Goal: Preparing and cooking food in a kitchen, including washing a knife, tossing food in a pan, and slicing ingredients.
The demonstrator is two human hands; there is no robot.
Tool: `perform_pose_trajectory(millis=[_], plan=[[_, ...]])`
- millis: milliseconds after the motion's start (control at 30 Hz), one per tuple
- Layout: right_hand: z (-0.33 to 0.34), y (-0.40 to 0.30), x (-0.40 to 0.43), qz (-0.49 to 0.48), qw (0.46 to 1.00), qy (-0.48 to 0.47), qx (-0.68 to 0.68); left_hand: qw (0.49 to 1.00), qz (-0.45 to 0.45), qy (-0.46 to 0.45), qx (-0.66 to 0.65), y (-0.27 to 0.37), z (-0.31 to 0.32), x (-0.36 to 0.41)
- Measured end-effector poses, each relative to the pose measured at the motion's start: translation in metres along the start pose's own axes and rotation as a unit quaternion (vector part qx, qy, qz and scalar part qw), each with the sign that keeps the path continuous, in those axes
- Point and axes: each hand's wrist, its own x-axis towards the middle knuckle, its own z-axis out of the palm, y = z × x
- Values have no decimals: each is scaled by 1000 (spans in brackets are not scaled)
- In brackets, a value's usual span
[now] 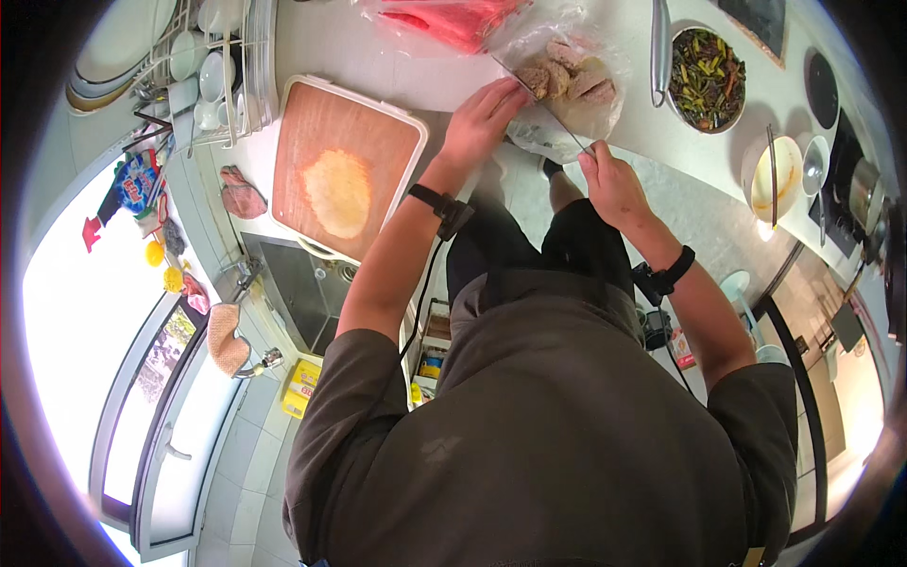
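Observation:
My right hand [611, 186] grips the handle end of a kitchen knife [567, 129], whose thin blade slants up and left across the front of the food. My left hand [482, 120] is by the blade's other end, its fingertips close against the steel and the nearest chunk; what lies under them is hidden. Beyond the blade, several brownish-pink chunks of what looks like meat [589, 86] sit on a clear plastic bag [611, 117] at the counter's front edge. A red plastic bag [453, 25] lies just behind, to the left.
To the left are a wooden cutting board [397, 142] with a pale yellow oval patch, a sink [294, 283] and a dish rack [230, 64]. Rightward stand a bowl of cooked food [708, 78], a bowl with chopsticks [762, 184] and a stove [843, 163].

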Motion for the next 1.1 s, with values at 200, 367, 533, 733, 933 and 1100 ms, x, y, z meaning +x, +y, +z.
perform_pose_trajectory(millis=[200, 367, 533, 733, 933, 1100], plan=[[-42, -24, -36, 44, 990, 29, 129, 990, -135, 4, -39, 12, -4, -8], [-50, -9, -51, 94, 983, 59, 147, 991, -130, -6, -39, 27, -24, 14], [-46, 1, -60, 114, 975, 96, 164, 995, -95, -19, -7, 37, -7, 66], [-44, 5, -70, 109, 969, 122, 187, 984, -85, -119, 104, 38, 14, 82], [-40, 10, -79, 128, 963, 122, 203, 990, -8, -82, 118, 35, 28, 76], [-45, 10, -83, 129, 964, 119, 198, 992, -43, -73, 94, 36, 24, 79]])
